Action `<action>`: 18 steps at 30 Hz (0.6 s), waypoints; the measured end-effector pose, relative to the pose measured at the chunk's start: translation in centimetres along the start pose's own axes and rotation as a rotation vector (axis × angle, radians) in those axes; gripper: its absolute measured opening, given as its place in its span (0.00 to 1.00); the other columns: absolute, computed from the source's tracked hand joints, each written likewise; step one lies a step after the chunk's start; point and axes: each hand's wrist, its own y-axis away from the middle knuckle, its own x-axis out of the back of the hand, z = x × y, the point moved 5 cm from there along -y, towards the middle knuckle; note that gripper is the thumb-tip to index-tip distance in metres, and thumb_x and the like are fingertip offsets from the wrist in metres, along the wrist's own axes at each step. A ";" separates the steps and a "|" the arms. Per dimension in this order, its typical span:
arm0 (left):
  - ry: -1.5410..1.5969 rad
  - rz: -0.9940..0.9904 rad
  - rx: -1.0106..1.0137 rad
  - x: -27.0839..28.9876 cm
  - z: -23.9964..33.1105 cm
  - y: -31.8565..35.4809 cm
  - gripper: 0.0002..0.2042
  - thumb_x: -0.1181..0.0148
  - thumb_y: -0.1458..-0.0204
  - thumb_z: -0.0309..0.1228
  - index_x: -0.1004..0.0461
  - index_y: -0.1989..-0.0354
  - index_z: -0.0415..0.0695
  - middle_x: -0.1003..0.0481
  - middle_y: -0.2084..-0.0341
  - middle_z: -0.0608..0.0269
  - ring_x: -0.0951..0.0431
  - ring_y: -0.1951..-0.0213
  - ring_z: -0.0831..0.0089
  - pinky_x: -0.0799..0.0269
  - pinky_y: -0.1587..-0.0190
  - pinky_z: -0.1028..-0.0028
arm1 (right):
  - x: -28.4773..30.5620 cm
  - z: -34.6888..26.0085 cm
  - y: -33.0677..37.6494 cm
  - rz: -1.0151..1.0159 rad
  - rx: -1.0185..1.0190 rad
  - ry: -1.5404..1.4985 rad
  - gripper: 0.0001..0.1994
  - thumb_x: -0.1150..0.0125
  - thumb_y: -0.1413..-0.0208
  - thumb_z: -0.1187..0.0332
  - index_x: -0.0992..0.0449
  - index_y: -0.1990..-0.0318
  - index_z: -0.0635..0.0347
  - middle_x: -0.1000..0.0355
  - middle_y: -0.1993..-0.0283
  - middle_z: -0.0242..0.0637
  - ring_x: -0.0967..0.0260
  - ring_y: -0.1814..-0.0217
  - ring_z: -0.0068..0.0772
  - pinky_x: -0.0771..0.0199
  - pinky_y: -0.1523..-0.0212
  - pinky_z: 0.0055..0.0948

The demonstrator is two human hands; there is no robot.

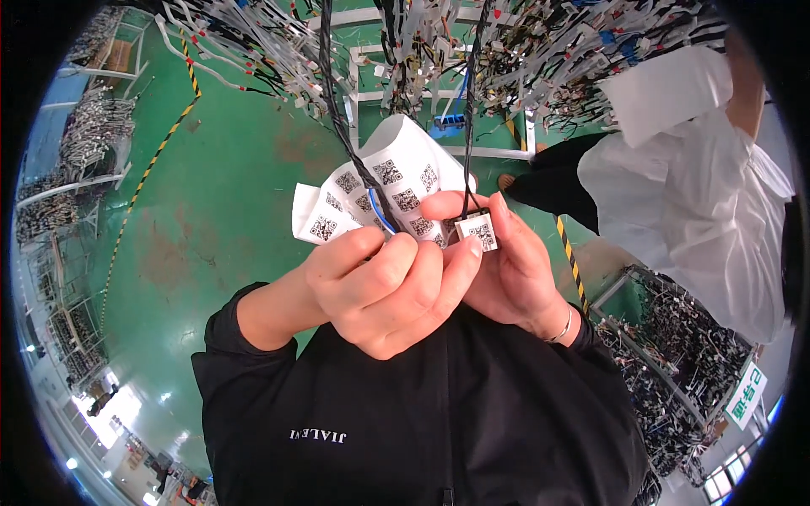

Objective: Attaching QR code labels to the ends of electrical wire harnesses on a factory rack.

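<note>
Green workshop floor with yellow-black tape lines spreads below hanging wire bundles. Left hand pinches the label sheet and black cable; right hand grips a small labelled connector beside it.

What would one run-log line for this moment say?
left hand: pinching black cable | right hand: holding small connector | label sheet: behind

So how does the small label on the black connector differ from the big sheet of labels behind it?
The small label is single, square and stuck flat on the black connector, pinched between both hands. The sheet of labels is much larger, carries many code squares and curls loosely behind the hands. Both are white with black square codes.
</note>
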 end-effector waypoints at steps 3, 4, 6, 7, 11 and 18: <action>-0.008 -0.010 0.009 -0.1 0.0 0.0 0.13 0.39 0.59 0.30 0.18 0.62 0.47 0.30 0.71 0.70 0.32 0.67 0.73 0.36 0.66 0.73 | 0.2 0.0 -0.1 0.031 -0.010 0.011 0.27 0.70 0.29 0.54 0.36 0.40 0.71 0.35 0.40 0.47 0.37 0.38 0.39 0.40 0.35 0.39; -0.008 -0.012 0.011 -0.2 0.0 0.1 0.13 0.39 0.59 0.30 0.18 0.62 0.47 0.30 0.71 0.70 0.32 0.67 0.73 0.36 0.66 0.73 | 0.2 0.0 -0.1 0.032 -0.015 -0.001 0.27 0.69 0.29 0.53 0.36 0.40 0.71 0.35 0.40 0.47 0.37 0.38 0.39 0.40 0.35 0.39; -0.010 0.003 0.008 -0.4 0.0 0.3 0.13 0.39 0.59 0.31 0.18 0.62 0.47 0.30 0.71 0.70 0.32 0.67 0.73 0.35 0.66 0.74 | 0.2 0.0 -0.3 0.033 -0.020 -0.012 0.28 0.69 0.29 0.53 0.36 0.40 0.71 0.35 0.40 0.47 0.37 0.38 0.39 0.39 0.35 0.39; -0.010 0.003 0.009 -0.4 0.0 0.3 0.13 0.39 0.59 0.31 0.18 0.62 0.47 0.30 0.71 0.70 0.32 0.67 0.73 0.35 0.66 0.74 | 0.2 0.0 -0.3 0.033 -0.027 -0.010 0.28 0.69 0.29 0.53 0.36 0.40 0.70 0.35 0.41 0.47 0.37 0.38 0.39 0.39 0.35 0.39; -0.014 0.000 0.002 -0.5 -0.2 0.3 0.13 0.40 0.59 0.31 0.18 0.63 0.47 0.30 0.71 0.70 0.31 0.66 0.73 0.35 0.65 0.74 | 0.4 0.0 -0.4 0.040 -0.029 0.004 0.28 0.68 0.29 0.52 0.35 0.40 0.70 0.35 0.41 0.47 0.36 0.38 0.39 0.38 0.36 0.39; -0.007 -0.006 0.012 -0.9 -0.5 0.3 0.13 0.39 0.59 0.31 0.18 0.63 0.47 0.29 0.70 0.69 0.31 0.66 0.73 0.35 0.66 0.74 | 0.8 -0.1 -0.7 0.058 -0.031 -0.010 0.27 0.68 0.29 0.53 0.35 0.40 0.70 0.34 0.41 0.46 0.36 0.38 0.38 0.38 0.35 0.39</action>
